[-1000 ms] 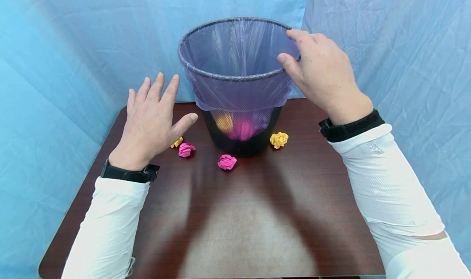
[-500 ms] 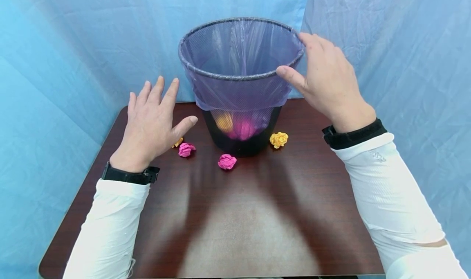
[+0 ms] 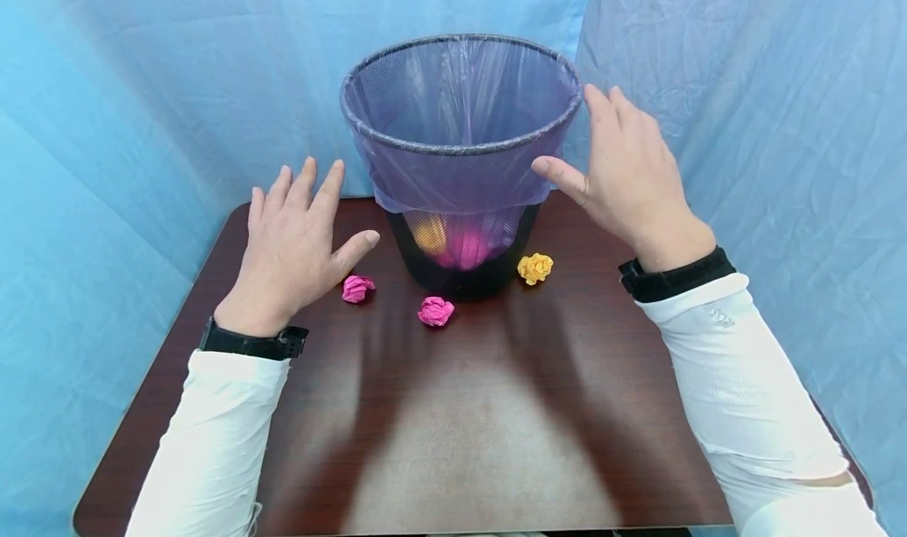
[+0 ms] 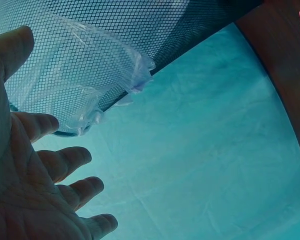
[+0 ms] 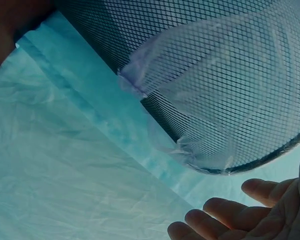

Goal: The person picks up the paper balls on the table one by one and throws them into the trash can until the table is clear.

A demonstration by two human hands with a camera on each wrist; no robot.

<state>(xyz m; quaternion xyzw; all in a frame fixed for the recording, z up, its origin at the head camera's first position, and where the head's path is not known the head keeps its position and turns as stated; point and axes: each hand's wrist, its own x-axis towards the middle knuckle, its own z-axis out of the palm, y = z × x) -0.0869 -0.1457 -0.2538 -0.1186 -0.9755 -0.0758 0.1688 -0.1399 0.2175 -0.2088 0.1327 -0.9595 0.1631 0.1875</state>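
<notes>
A black mesh wastebasket [image 3: 468,281] stands at the back of the table, its rim covered by a thin purple bin liner [image 3: 453,179] folded down outside. Yellow and pink crumpled paper shows through the mesh near its bottom. My left hand [image 3: 286,242], fingers spread and straight, hovers left of the basket and holds nothing. To the basket's right is my right hand [image 3: 634,175], fingers extended, its fingertips close by the rim and thumb in front of the liner. Both wrist views show the palms facing the mesh [image 4: 125,30] with nothing in them.
Around the basket's foot lie crumpled paper balls: a pink one [image 3: 358,288] by the left thumb, another pink ball [image 3: 435,311] in front and a yellow ball [image 3: 534,268] at right. The dark wooden table [image 3: 453,427] has blue cloth [image 3: 177,88] hung around it.
My right hand has drawn back from over the basket's rim, moving down and to its outer right side. The left hand has lowered slightly, covering the yellow ball behind it.
</notes>
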